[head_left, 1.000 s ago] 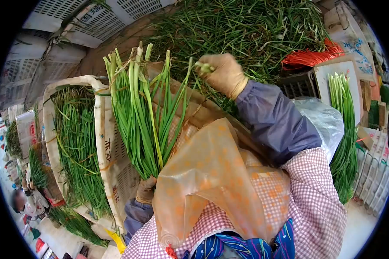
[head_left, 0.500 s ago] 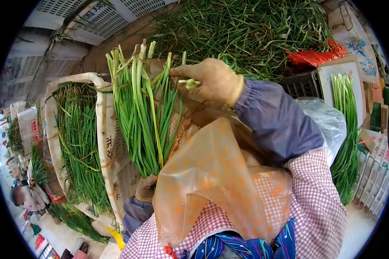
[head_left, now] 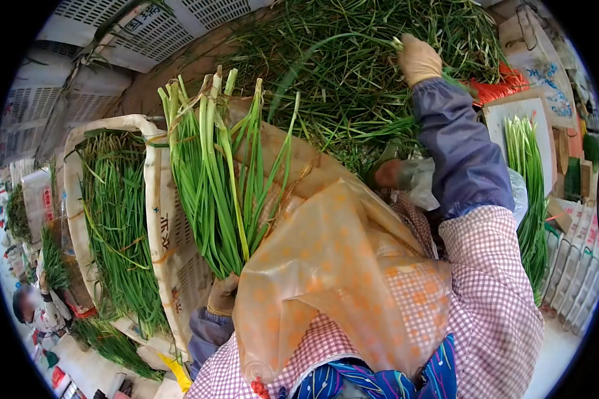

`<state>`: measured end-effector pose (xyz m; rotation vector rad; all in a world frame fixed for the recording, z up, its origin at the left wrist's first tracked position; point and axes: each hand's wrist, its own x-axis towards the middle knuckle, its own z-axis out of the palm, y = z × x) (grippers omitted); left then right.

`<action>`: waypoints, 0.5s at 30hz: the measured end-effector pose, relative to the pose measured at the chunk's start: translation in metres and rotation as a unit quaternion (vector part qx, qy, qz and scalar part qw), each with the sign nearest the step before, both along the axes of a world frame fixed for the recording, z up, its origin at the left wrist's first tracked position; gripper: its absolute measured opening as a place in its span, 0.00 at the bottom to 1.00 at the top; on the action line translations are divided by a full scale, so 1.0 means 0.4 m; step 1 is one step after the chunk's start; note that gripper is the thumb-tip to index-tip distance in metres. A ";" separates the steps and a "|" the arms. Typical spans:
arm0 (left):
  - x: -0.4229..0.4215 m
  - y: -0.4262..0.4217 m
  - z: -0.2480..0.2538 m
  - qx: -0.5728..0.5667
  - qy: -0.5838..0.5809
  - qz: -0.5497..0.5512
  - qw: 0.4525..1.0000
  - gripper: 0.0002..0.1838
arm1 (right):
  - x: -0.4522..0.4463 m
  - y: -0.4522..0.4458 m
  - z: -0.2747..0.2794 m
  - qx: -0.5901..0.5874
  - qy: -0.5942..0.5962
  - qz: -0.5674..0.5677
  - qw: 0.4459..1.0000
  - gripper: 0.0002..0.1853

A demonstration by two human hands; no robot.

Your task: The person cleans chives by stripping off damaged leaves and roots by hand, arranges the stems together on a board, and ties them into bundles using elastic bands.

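Observation:
My left hand (head_left: 223, 294), in a tan glove, is closed round the leafy lower end of a bunch of garlic chives (head_left: 213, 179). The bunch leans across my apron, its pale cut ends pointing away from me. My right hand (head_left: 419, 61), also in a tan glove, is stretched out over a heap of loose green leaves (head_left: 353, 73). It is closed on some garlic chives, whose pale ends (head_left: 397, 44) poke out to the left of the fist. Blurred green leaves trail near this hand.
To the left stands a white plastic crate (head_left: 154, 219) full of long green chives (head_left: 116, 226). More chives (head_left: 529, 199) lie on the right, near a bundle of red ties (head_left: 502, 85). White crates (head_left: 213, 10) line the back left. A person (head_left: 43, 309) is at the far left.
My right hand has moved from beside the bunch, away and to the right, over the leaf heap with chives in it. My left hand keeps hold of the bunch.

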<state>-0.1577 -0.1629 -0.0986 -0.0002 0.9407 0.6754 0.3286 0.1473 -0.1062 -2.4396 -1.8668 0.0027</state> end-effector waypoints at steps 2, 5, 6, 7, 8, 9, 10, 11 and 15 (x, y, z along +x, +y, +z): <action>-0.013 -0.002 -0.018 0.015 -0.005 -0.023 1.000 0.23 | -0.023 -0.040 0.009 -0.011 0.117 -0.018 0.993 0.13; -0.027 -0.005 -0.041 0.005 -0.013 -0.035 0.999 0.22 | -0.136 -0.111 -0.060 0.043 0.513 0.180 0.838 0.17; -0.032 -0.007 -0.045 0.002 -0.010 -0.041 0.999 0.22 | -0.210 -0.149 0.007 -0.030 0.580 0.125 0.805 0.16; -0.041 -0.013 -0.051 -0.001 -0.005 -0.047 0.999 0.22 | -0.273 -0.182 0.033 -0.065 0.641 0.094 0.759 0.15; -0.054 -0.022 -0.062 0.001 0.005 -0.057 0.998 0.22 | -0.337 -0.215 0.059 -0.097 0.695 0.056 0.711 0.13; -0.072 -0.038 -0.080 0.005 0.018 -0.071 0.997 0.22 | -0.373 -0.229 0.043 -0.091 0.744 0.046 0.660 0.11; -0.073 -0.041 -0.082 0.007 0.025 -0.078 0.997 0.22 | -0.392 -0.230 0.047 -0.089 0.746 0.045 0.659 0.11; -0.078 -0.043 -0.081 0.017 0.043 -0.095 0.994 0.22 | -0.405 -0.229 0.053 -0.103 0.743 0.003 0.661 0.10; -0.035 -0.018 -0.040 -0.024 -0.021 -0.032 0.999 0.23 | -0.403 -0.202 0.033 -0.048 0.770 -0.095 0.629 0.06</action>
